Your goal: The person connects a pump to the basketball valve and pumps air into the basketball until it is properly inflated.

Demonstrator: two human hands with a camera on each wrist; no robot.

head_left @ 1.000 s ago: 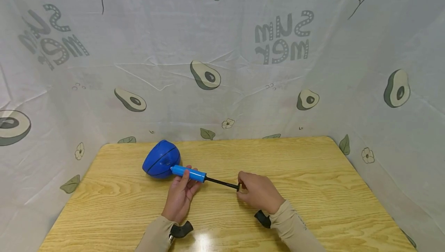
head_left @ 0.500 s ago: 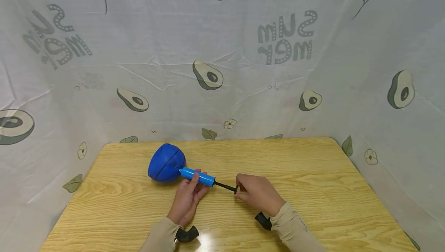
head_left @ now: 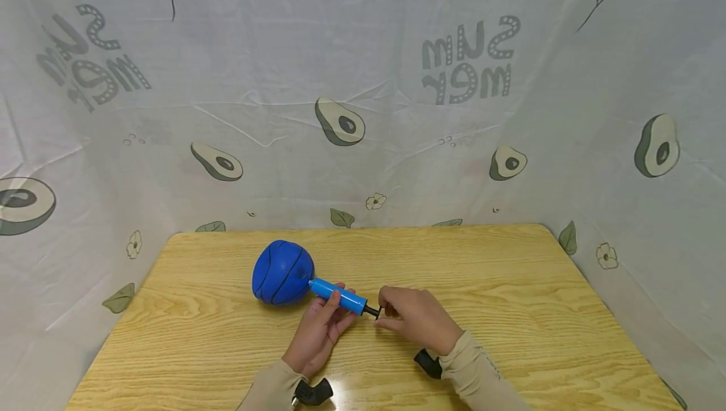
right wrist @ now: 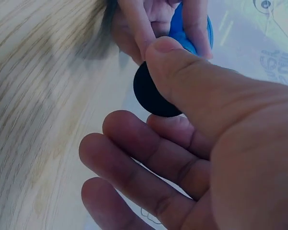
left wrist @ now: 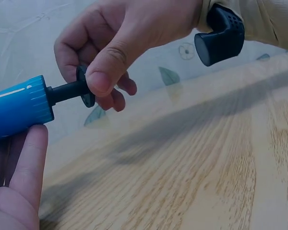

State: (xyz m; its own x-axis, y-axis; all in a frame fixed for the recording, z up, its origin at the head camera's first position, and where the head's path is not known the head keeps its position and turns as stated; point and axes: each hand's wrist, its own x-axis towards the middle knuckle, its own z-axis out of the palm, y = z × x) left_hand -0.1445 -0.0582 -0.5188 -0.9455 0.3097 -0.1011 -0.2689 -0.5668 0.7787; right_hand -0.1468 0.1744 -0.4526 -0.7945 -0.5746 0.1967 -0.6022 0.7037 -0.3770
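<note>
Blue with thin black seam lines, the not quite round ball (head_left: 282, 272) appears to rest on the wood-grain table (head_left: 499, 266), toward its back left. The tip of a glossy light-blue cylindrical hand pump (head_left: 338, 295) meets the ball's right side; whether a needle sits inside the ball is too small to tell. The left hand (head_left: 320, 329) grips the pump, thumb on top and fingers underneath, while the right hand (head_left: 420, 316) pinches the flat black disc handle (right wrist: 151, 93) between thumb and finger, its remaining fingers loosely bent. Only a short length of black plunger rod (head_left: 371, 311) shows between pump and disc handle. The likeliest trouble is at the tip: no hand braces the ball, so a push along the pump could roll it away or lever the joint sideways, bending or freeing it. The narrow pinch could also slip off the disc handle, or tilt the plunger rod so it binds, if pressed off-centre.
</note>
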